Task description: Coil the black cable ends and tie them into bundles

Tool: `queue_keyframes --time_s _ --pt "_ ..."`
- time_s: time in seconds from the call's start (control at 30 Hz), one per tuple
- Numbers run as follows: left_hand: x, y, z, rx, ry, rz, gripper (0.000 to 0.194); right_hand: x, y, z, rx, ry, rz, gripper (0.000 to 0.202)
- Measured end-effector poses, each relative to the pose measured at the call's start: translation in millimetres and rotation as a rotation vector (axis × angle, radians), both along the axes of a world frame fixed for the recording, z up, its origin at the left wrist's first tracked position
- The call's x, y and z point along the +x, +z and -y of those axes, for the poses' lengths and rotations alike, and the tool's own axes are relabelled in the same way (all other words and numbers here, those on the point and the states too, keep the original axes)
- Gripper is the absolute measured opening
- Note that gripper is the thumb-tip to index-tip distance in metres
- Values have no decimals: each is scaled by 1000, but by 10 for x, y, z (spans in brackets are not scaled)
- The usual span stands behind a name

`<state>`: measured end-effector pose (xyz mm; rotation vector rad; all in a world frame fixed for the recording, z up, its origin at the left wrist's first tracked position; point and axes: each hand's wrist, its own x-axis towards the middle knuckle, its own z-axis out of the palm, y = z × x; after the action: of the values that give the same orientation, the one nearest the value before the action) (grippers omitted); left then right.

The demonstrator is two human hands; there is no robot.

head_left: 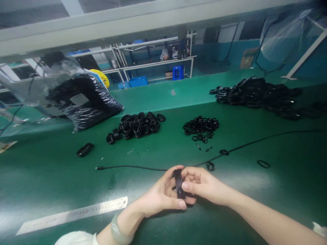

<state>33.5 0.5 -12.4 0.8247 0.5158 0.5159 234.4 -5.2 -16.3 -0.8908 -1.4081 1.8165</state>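
Note:
A coiled black cable is held between both my hands above the green table. My left hand curls around the coil from the left, its thumb along the lower end. My right hand pinches the coil's right side between thumb and fingers. Behind my hands a straight black cable lies across the table, a plug at its left end. Small black rings lie near that cable, just beyond my right hand. What the hidden fingertips press on cannot be seen.
A steel ruler lies at front left, with one single coil farther back. Beyond stand a pile of coiled cables, a heap of small black rings, a larger black heap and a plastic-wrapped black bag.

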Motion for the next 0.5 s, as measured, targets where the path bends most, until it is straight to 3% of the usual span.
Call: queue_keyframes --time_s 0.23,0.37,0.5 --pt "-6 -179 6 52 1 0 95 -98 -105 36 1 -6 -16 44" --pt "8 -84 -27 114 77 -105 77 -123 -150 22 43 -40 -37 44" --pt "-46 47 -162 300 302 -472 69 -87 -140 -21 127 -167 123 44"
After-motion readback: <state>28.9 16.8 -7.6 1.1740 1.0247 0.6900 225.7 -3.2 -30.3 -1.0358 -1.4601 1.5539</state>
